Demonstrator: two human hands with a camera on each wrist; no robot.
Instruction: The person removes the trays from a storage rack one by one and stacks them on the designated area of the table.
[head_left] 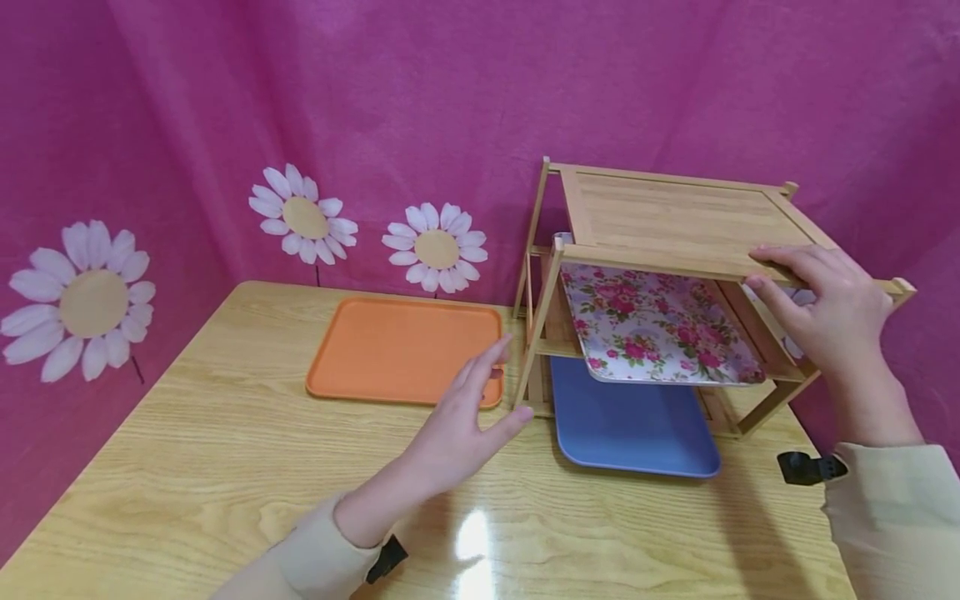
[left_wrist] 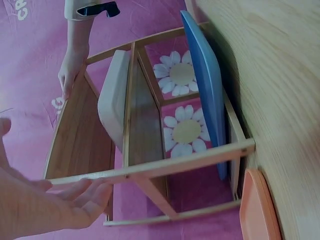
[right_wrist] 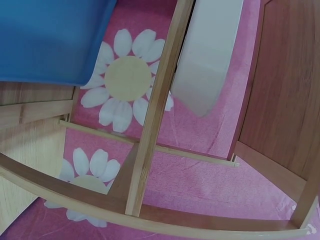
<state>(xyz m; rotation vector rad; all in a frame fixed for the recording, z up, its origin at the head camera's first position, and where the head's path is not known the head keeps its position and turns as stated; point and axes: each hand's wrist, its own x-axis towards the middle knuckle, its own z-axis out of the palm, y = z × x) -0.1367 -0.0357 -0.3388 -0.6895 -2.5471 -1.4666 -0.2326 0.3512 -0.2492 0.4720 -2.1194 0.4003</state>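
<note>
With the right hand (head_left: 821, 312) grasping the bamboo rack (head_left: 675, 221)'s top shelf edge and the left hand (head_left: 468, 425) released near its front left post, steadying both sides would likely keep the floral tray (head_left: 660, 329) and blue tray (head_left: 633, 425) from sliding.

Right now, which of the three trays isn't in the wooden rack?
The flat orange plastic tray. It lies by itself on the wooden table, left of the bamboo rack, while the flowered tray and blue tray sit on its shelves.

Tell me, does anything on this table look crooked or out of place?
Yes. The floral tray sits tilted in the wooden rack, its front corner drooping toward the blue tray, which juts out past the rack's front.
</note>
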